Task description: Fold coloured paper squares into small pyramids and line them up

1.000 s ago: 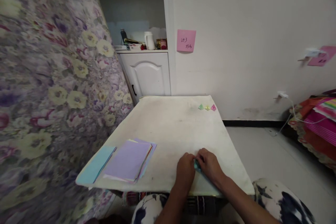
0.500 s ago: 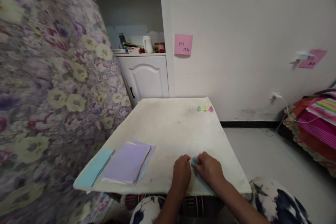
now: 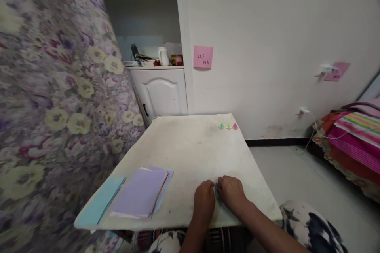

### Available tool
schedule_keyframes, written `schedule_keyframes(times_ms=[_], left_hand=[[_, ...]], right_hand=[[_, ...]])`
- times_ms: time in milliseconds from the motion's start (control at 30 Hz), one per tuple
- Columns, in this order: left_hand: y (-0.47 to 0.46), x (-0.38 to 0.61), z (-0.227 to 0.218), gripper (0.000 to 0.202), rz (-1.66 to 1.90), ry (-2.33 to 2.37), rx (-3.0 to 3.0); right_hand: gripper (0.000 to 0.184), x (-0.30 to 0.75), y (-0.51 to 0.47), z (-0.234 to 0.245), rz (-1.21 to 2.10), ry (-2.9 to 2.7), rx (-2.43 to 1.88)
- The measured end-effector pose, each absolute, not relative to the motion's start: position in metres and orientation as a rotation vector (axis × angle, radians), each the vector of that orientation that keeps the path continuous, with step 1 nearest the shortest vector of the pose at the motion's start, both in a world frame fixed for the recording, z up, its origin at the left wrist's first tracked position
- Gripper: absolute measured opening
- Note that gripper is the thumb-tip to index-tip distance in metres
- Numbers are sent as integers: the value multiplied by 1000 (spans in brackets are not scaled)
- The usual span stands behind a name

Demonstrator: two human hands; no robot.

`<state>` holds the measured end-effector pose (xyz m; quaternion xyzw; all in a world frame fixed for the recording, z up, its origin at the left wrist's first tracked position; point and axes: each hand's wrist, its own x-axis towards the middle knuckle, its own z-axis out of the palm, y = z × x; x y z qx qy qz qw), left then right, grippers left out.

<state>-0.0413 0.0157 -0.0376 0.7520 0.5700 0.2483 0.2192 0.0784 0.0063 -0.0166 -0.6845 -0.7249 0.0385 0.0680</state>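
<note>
At a cloth-covered bench point(image 3: 184, 146), a small blue paper point(image 3: 216, 190) sits between the right hand point(image 3: 233, 193), which pinches it, and the left hand point(image 3: 204, 198), its grip unclear; likely light, easily creased, best held by its edges.

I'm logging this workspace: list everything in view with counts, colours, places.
Table: one, cream cover, centre
Wall: one, pale, behind
Floor: one, grey, right
Curtain: one, floral, purple, left
Cabinet: one, white, behind left
Jug: one, white, atop cabinet
Clutter: uncounted, mixed, beside jug
Notes: two, pink, on wall
Plugs: two, white, wall's right
Bedding: uncounted, pink and orange, far right
Paper stack: one, mostly purple, table's left
Blue paper: uncounted, light blue, beside stack
Folded pieces: three; green, yellow, pink; far right corner
Trousers: one pair, white and dark, near edge
Small paper: one, blue, table's near side
Left grip: one, bare, at small paper's left
Right grip: one, bare, at small paper's right
</note>
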Motion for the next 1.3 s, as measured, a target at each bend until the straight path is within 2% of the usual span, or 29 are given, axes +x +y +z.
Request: schedule_keyframes(times_ms=[333,467,533,633,700,833,1033,1300], left_hand=[[15,-43,-32,25,631,1608,2092],[16,-45,-30,26,604,1639,2079],[17,-46,-29,27,588,1655,2069],[17,-46,-28,27,568,1671,2056],[17,-46,-28,26,561,1673,2054],[16,-44,-27,27,548,1669,2061],[16,-47,-27,26,524,1694,2058],[16,-48,-29,26,537,1699,2072]], right_hand=[[22,79,6,-22,142,-2225,-1941],[13,95,9,-13,205,-2163,-1915],[17,111,12,-6,221,-2099,-1909],[11,132,16,2,253,-2034,-1920],[15,139,14,3,277,-2018,-1922],[16,131,6,-4,301,-2014,-1933],[8,106,1,-13,241,-2009,-1999],[15,89,7,-20,203,-2041,-2012]])
